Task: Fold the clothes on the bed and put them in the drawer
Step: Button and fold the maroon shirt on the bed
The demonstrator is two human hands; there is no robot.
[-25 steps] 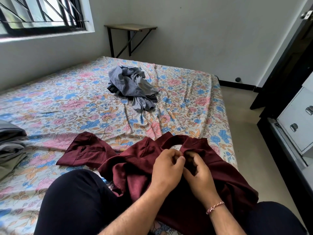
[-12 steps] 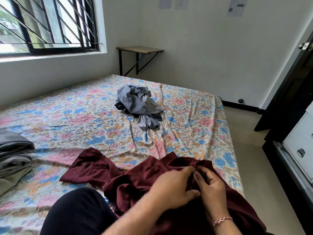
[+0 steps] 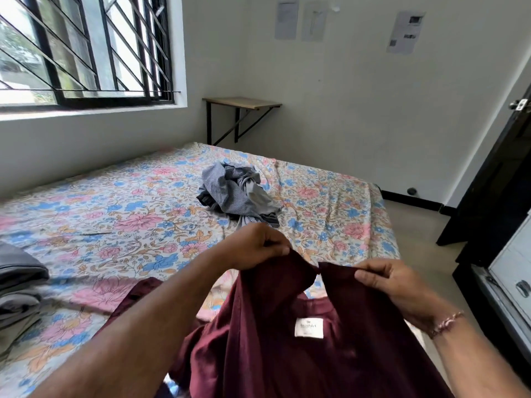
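A maroon shirt hangs in front of me, lifted off the bed, its white neck label facing me. My left hand pinches the left side of the collar and my right hand pinches the right side, holding the neck spread open. A crumpled heap of grey and blue clothes lies further back on the floral sheet. At the right edge stands a white drawer unit with metal handles.
Folded grey garments are stacked at the bed's left edge. A small wall shelf sits in the far corner under a barred window. A dark door frame stands right, with bare floor between it and the bed.
Both hands have lifted the maroon shirt up off my lap and moved apart, spreading the collar. The camera has tilted upward, showing more wall and window.
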